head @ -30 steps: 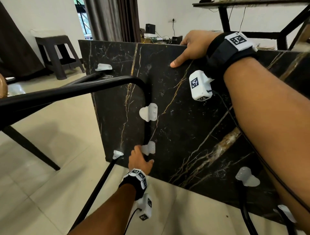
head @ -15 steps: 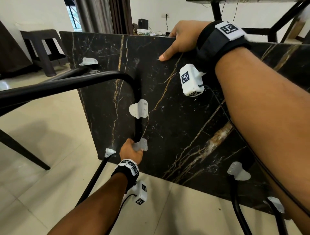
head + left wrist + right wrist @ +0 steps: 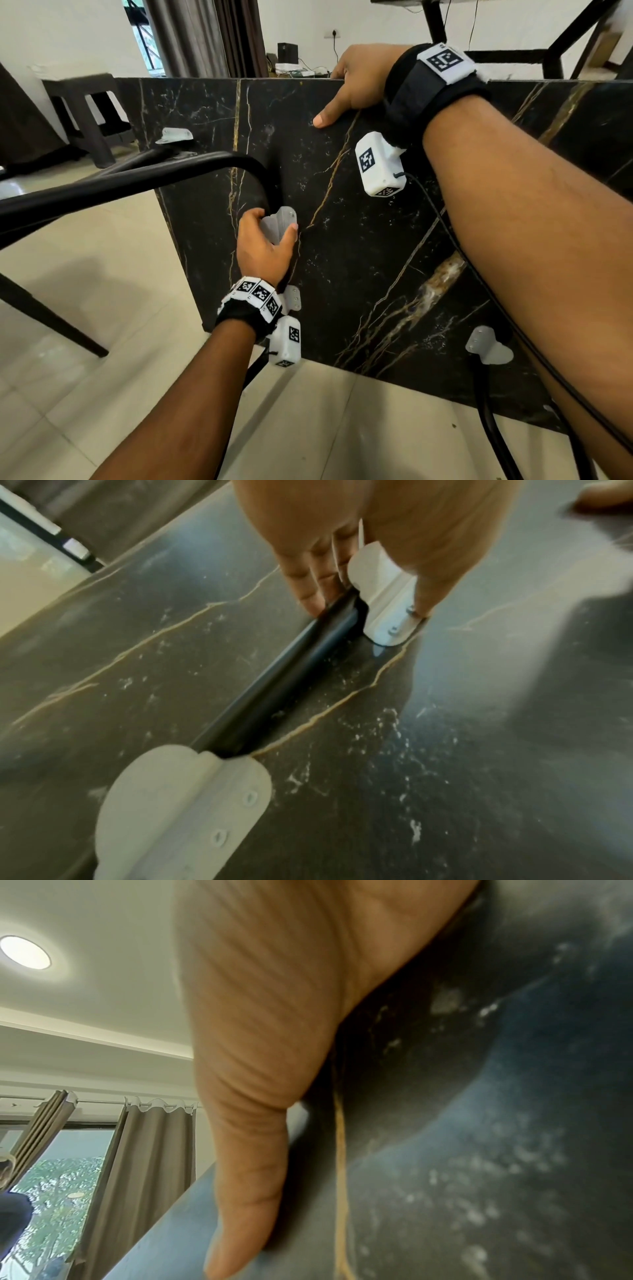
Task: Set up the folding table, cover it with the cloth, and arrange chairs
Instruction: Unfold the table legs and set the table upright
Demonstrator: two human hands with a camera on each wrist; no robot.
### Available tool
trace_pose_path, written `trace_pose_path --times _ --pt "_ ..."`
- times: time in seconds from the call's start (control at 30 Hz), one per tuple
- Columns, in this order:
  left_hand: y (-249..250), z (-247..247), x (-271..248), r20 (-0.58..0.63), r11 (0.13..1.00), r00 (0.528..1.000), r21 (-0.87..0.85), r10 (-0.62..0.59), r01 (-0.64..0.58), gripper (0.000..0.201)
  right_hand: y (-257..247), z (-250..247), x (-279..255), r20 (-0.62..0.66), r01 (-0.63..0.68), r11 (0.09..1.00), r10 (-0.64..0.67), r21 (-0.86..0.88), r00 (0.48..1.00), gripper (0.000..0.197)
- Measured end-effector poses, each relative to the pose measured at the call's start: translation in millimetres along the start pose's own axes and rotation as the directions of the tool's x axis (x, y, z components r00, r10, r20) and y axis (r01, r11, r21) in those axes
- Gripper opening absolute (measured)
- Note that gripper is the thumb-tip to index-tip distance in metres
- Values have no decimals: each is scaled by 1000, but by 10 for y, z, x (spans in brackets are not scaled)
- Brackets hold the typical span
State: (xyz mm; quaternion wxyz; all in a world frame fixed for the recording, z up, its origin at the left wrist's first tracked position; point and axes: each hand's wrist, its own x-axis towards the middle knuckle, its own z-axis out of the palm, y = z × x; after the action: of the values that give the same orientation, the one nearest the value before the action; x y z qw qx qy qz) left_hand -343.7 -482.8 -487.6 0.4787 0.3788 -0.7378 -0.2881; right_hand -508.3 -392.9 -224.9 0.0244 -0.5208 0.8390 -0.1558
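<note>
Now left hand (image 3: 265, 245) grips bracket (image 3: 279, 224).

The tabletop (image 3: 394, 240) is black, marbled with gold and white veins; its leg tube (image 3: 137, 181) is glossy black; the brackets (image 3: 181, 813) are translucent white; the floor (image 3: 85, 274) is cream tile; the curtains (image 3: 154, 1150) are grey-brown; the stool (image 3: 85, 113) is dark brown.

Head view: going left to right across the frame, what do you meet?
Dark stool by the wall → black folding leg swung out from the tabletop → left hand holding the white bracket → right hand gripping the tabletop's upper edge → lower white bracket.
</note>
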Motion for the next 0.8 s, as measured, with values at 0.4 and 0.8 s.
trace_pose_path --times 0.4,0.8 --pt "43 -86 62 -30 997 999 70 45 -43 50 -7 11 25 7 -13 1000 13 10 1000 49" --pt "777 233 -13 -353 988 933 -99 74 -116 56 39 77 54 3 -63 995 63 77 998 45"
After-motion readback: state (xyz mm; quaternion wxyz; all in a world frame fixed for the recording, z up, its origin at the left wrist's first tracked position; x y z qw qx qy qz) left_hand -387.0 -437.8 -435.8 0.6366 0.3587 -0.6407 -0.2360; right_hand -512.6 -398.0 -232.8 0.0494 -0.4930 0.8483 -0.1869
